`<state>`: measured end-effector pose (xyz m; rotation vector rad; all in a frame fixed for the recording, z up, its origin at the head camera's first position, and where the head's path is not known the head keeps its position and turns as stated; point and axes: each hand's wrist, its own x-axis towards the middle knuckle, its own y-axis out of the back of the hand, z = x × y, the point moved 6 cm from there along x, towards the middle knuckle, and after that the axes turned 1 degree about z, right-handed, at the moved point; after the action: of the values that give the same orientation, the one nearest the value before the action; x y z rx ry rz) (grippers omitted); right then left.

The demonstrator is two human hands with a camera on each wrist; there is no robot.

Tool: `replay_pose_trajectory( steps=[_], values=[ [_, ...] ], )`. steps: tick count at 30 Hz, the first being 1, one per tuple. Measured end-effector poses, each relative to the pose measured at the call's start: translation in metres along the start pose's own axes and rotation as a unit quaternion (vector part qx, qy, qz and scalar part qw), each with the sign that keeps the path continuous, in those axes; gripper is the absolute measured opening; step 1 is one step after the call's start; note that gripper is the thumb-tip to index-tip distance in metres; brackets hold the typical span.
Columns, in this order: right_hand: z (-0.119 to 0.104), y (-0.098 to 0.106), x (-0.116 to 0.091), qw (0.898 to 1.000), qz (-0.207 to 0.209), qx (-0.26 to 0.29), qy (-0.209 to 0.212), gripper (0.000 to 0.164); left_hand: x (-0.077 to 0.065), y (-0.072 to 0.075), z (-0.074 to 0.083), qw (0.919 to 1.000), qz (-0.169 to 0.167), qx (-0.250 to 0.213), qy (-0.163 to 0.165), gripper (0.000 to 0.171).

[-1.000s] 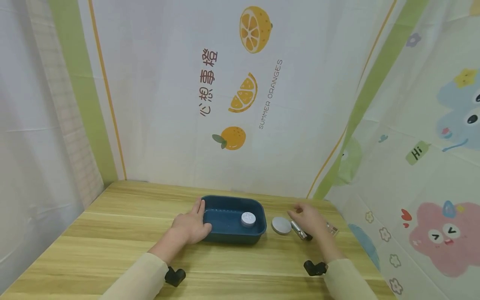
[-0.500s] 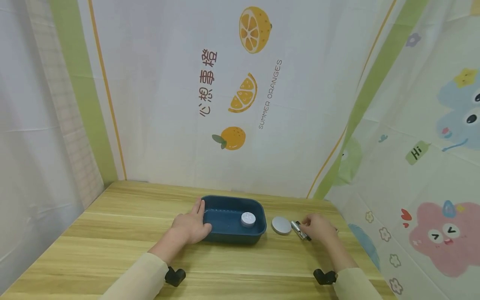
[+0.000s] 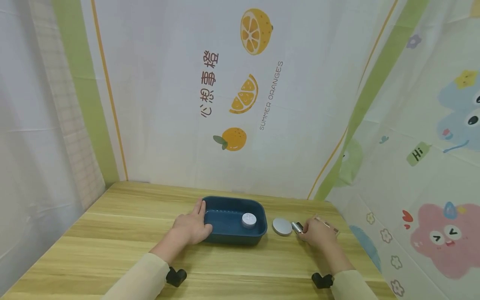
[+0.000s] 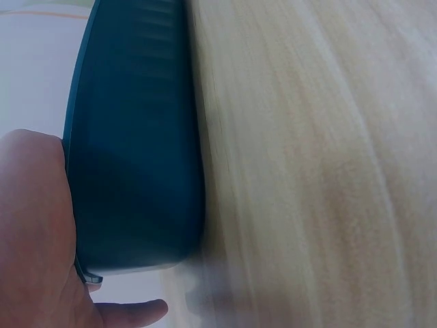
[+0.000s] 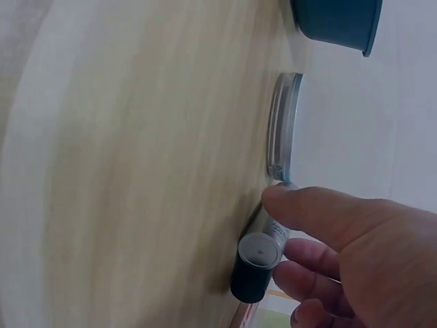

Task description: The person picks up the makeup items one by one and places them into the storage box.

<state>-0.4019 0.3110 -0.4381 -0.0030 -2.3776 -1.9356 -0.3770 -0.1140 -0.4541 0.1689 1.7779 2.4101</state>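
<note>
My left hand (image 3: 190,228) grips the left end of a dark blue rectangular box (image 3: 234,239), with the thumb over its rim. In the left wrist view, a fingertip shows outside the box's end wall. Inside the box, toward its right end, lies a small white round container (image 3: 249,220). My right hand (image 3: 318,234) pinches a small silver tube (image 5: 276,229) low over the table, thumb on one side and fingers on the other. Right against it is a black cylinder (image 5: 248,283); whether the two are one piece I cannot tell.
A flat round silver case (image 3: 282,226) lies between the box and the tube. Partly behind my right hand is a flat palette (image 3: 335,230) with brown squares. The wooden table (image 3: 232,271) ends at a hanging cloth (image 3: 168,146) printed with oranges.
My right hand moved right from above the silver tube, then came down and took it between thumb and fingers. The left hand and the box have stayed in place.
</note>
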Motion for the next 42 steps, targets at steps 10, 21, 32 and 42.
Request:
replay_pose_trajectory(
  steps=[10, 21, 32, 42],
  values=[
    [-0.001, -0.003, -0.001, 1.0, -0.004, 0.001, -0.006, 0.028, -0.002, 0.002, 0.001, 1.0, 0.0, 0.0, 0.0, 0.088],
    [0.002, -0.007, -0.001, 1.0, 0.008, -0.023, -0.012, 0.027, 0.0, -0.002, 0.0, 1.0, 0.003, -0.001, 0.0, 0.089],
    [0.001, 0.002, -0.001, 0.999, 0.025, -0.027, -0.011, 0.021, 0.001, -0.002, 0.0, 1.0, 0.006, -0.001, 0.0, 0.088],
    [0.0, 0.006, 0.007, 0.999, 0.033, -0.016, -0.014, 0.023, -0.001, 0.0, 0.0, 1.0, 0.005, -0.004, -0.003, 0.088]
  ],
)
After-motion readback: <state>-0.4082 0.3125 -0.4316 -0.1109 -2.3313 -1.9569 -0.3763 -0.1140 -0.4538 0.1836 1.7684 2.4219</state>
